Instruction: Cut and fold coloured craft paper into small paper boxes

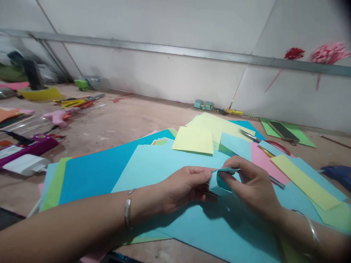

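Note:
A small folded piece of light blue paper [219,186] is held up between my two hands, bent into a box-like shape. My left hand [189,186] pinches its left side between thumb and fingers. From the right, my right hand [249,186] grips the upper edge, with the thumb reaching toward the fold. Under both hands lie large light blue sheets [153,164]. A pale yellow square of paper [193,140] lies just beyond the hands. Scissors with red handles [276,146] rest on paper strips beyond my right hand.
Left are a pink glue gun [57,117], pliers [76,102], a purple power strip [44,146] with a white plug [26,165], and yellow tape [41,94]. A phone [283,131] lies on green paper at back right. A dark blue tool [337,175] sits at far right.

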The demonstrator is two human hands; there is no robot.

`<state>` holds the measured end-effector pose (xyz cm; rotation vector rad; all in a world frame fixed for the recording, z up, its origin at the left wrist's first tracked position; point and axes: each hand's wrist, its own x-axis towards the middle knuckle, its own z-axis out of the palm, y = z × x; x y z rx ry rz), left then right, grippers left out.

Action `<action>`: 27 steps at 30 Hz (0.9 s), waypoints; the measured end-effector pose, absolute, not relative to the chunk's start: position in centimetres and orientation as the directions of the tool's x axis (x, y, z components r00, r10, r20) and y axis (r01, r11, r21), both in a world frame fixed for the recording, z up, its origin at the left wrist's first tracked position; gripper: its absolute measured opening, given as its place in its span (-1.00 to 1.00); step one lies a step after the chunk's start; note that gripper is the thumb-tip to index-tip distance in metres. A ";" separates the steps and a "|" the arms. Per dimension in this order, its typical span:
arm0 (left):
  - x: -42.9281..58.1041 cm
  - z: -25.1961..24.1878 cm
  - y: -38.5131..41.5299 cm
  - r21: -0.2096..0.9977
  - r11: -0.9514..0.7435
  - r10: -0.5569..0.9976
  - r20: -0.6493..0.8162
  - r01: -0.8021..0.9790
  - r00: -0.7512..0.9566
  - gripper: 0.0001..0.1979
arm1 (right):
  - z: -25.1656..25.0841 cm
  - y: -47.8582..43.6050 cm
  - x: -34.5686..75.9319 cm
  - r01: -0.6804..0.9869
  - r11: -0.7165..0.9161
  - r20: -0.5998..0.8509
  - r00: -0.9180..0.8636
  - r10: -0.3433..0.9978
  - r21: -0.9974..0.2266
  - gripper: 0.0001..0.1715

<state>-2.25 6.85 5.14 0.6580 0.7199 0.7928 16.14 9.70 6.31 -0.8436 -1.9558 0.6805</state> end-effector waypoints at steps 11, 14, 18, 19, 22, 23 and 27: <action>-2.1 4.9 6.6 0.747 0.545 0.806 -0.344 -0.381 0.481 -0.52 | 6.6 9.7 16.6 0.235 0.741 0.597 -0.465 0.654 -0.629 -0.82; -2.1 4.9 6.6 0.752 0.534 0.814 -0.334 -0.386 0.476 -0.54 | 7.0 9.8 16.7 0.288 0.765 0.582 -0.512 0.632 -0.577 -0.78; -2.1 4.8 6.7 0.744 0.528 0.822 -0.328 -0.409 0.465 -0.57 | 7.8 9.8 16.8 0.323 0.811 0.579 -0.576 0.578 -0.488 -0.73; -2.1 4.8 6.8 0.740 0.527 0.825 -0.326 -0.418 0.462 -0.59 | 7.9 9.8 16.8 0.324 0.819 0.579 -0.586 0.566 -0.473 -0.70; -2.1 4.8 6.8 0.729 0.512 0.840 -0.315 -0.454 0.442 -0.63 | 8.2 9.7 16.9 0.321 0.831 0.576 -0.606 0.549 -0.454 -0.59; -2.1 4.9 6.8 0.727 0.507 0.845 -0.312 -0.463 0.435 -0.64 | 8.2 9.7 17.0 0.317 0.836 0.580 -0.609 0.541 -0.447 -0.58; -2.1 5.0 6.7 0.730 0.502 0.848 -0.307 -0.464 0.433 -0.65 | 8.5 9.5 17.0 0.300 0.873 0.605 -0.633 0.483 -0.383 -0.60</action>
